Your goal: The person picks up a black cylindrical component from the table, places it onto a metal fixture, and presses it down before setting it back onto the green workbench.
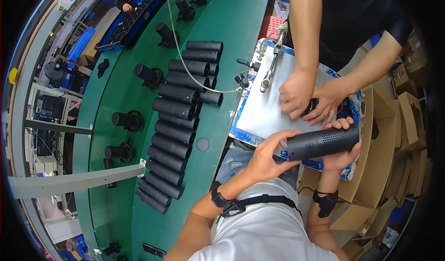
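A black cylindrical housing (317,144) with a band of small perforations lies sideways across both of my hands. My left hand (265,158) grips its left end between thumb and fingers. Around the perforated right end curls my right hand (344,157), with the palm below and fingertips over the top edge. Just beyond the housing, a co-worker's two hands (309,96) close over a small black round part (313,106) on a metal-topped board (264,108). Their fingers hide most of that part.
Similar black cylinders (174,133) lie stacked in rows on the green bench (208,168) to my left. Farther left stand upright black cylinders with wide bases (127,120). A pneumatic tool (273,66) with a hose rests on the board. Cardboard boxes (382,140) stand at right.
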`<state>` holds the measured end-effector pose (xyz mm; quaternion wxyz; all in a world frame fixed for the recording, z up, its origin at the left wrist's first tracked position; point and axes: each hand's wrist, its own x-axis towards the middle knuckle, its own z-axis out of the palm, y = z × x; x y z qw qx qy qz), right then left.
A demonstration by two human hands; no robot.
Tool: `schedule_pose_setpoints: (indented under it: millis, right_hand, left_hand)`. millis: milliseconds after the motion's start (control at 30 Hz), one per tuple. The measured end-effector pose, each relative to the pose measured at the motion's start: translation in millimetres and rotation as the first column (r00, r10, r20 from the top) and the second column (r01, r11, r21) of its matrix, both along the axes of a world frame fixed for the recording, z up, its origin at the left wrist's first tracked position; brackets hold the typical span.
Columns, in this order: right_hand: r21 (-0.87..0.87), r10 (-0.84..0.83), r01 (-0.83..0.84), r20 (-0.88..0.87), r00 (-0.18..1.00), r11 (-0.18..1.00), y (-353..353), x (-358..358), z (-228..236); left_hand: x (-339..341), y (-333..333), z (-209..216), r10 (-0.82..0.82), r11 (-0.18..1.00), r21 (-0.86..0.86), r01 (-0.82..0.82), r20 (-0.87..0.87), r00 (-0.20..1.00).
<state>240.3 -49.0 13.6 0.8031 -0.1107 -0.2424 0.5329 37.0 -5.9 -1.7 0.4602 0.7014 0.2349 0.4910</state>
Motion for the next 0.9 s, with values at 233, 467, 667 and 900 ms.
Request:
schedule_pose_setpoints:
  millis: [233, 467, 667, 900]
  right_hand:
    - [0.118, 0.014, -0.034, 0.161, 0.987, 0.992, -3, 13, -2]
    - [0.147, -0.341, 0.314, 0.548, 0.764, 0.938, 22, 26, 28]
    - [0.245, -0.423, 0.498, 0.861, 0.282, 0.832, 90, 22, 22]
    - [0.109, -0.137, 0.273, 0.987, 0.086, 0.956, 100, -17, 34]
  left_hand:
    - [7, 13, -23, -0.437, 0.728, -0.508, 0.460, 0.173, 0.883]
    - [11, 33, -39, -0.150, 0.944, -0.311, 0.111, -0.102, 0.983]
    - [9, 35, -40, -0.213, 0.922, -0.350, 0.164, -0.106, 0.971]
    - [9, 35, -43, -0.220, 0.911, -0.373, 0.175, -0.081, 0.972]
